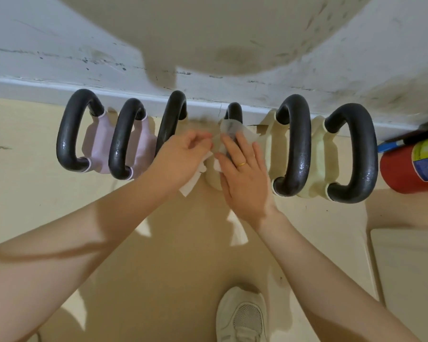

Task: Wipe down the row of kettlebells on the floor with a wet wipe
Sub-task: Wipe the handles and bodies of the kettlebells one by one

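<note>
Nearest the camera, one white mesh sneaker (241,314) stands on the beige floor (173,280), with bare floor to its left between the two forearms. A pale mat or board (410,275) lies flat at the right edge, its rounded corner just short of the right forearm.

Further out, both hands meet over the fourth kettlebell. The right hand (245,174) lies flat on it with fingers straight and slightly spread, pressing a white wet wipe (229,130) onto the handle; a gold ring (241,164) sits on one finger. The left hand (181,159) curls its fingers and pinches the wipe's left edge between thumb and fingertips, while a loose corner of the wipe hangs below its palm.

Six kettlebells stand in one row against the white baseboard (22,87), all with black handles: two lilac kettlebells (98,144) at the left, then a third kettlebell (171,119) whose body is hidden by the left hand, the cream fourth kettlebell (234,112) under the wipe, and two cream kettlebells (316,154) to the right. They stand close together, bodies touching or nearly so; I cannot tell which.

One red fire extinguisher (413,166) lies just beside the last kettlebell. Behind everything rises a scuffed white wall (59,40).
</note>
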